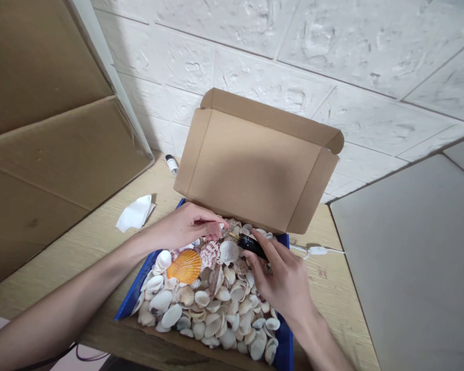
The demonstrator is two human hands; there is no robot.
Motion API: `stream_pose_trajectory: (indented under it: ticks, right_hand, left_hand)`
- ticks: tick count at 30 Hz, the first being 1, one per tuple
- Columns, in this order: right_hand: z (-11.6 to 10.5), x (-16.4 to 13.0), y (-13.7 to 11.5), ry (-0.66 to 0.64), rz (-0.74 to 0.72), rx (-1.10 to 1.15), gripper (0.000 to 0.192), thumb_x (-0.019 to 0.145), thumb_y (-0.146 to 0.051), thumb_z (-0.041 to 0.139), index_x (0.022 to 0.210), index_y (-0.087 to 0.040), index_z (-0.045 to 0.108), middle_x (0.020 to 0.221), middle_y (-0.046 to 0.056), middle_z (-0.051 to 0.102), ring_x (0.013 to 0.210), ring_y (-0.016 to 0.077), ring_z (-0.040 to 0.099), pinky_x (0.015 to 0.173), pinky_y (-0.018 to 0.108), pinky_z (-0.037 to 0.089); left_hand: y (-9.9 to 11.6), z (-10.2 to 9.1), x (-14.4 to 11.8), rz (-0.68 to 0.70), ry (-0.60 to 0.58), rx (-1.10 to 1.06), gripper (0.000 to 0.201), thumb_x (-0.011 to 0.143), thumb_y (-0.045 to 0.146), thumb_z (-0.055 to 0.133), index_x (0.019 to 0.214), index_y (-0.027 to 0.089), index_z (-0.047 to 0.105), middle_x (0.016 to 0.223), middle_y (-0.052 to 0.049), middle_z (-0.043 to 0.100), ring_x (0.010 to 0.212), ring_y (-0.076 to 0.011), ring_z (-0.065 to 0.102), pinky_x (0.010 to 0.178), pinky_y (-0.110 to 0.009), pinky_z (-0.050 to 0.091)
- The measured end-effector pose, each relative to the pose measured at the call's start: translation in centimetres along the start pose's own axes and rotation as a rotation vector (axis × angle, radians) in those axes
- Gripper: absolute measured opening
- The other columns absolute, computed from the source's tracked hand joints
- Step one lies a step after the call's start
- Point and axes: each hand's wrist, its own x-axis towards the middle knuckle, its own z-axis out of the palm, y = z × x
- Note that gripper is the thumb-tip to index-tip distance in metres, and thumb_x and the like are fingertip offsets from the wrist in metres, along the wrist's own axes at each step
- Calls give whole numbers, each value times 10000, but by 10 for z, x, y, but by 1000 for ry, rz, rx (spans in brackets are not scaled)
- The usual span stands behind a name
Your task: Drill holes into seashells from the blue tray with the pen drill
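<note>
A blue box [128, 303] full of several seashells lies on the wooden table, its brown cardboard lid [251, 165] standing open at the back. My left hand [185, 226] pinches a small shell at the far end of the pile. In my right hand [284, 278] is a black tool with a brass tip [249, 243], the tip pointing at that small shell. An orange scallop shell [184, 266] rests on the pile just below my left hand, and a red-streaked shell [210, 253] sits beside it.
A crumpled white tissue [135, 213] lies on the table to the left. A small white bottle with a black cap [171, 164] stands near the wall. A white cord with an inline switch [317, 251] runs right of the box. Cardboard sheets [50, 139] lean at the left.
</note>
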Motion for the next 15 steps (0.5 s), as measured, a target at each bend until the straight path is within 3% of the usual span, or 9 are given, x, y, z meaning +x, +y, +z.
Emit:
stream_pose_trajectory:
  ticks: [8,15]
  right_hand:
    - [-1,1,0,-4,-35,3,294,910,-264,551,1167,-140,620,893,92,722,733,166,681,617,261,549]
    - [0,0,2,66,-53,-19,319,877,-219,603,1191,-173,623,954,86,712,789,177,645,691,299,523]
  left_hand:
    - [5,0,-2,-54,8,7,323,933,320,549,1089,98,724,962,-120,754,837,-185,676,707,-239,497]
    - [2,1,0,-25,1,26,364,931,389,555,1035,98,746,885,-105,755,760,-168,668,644,-217,486]
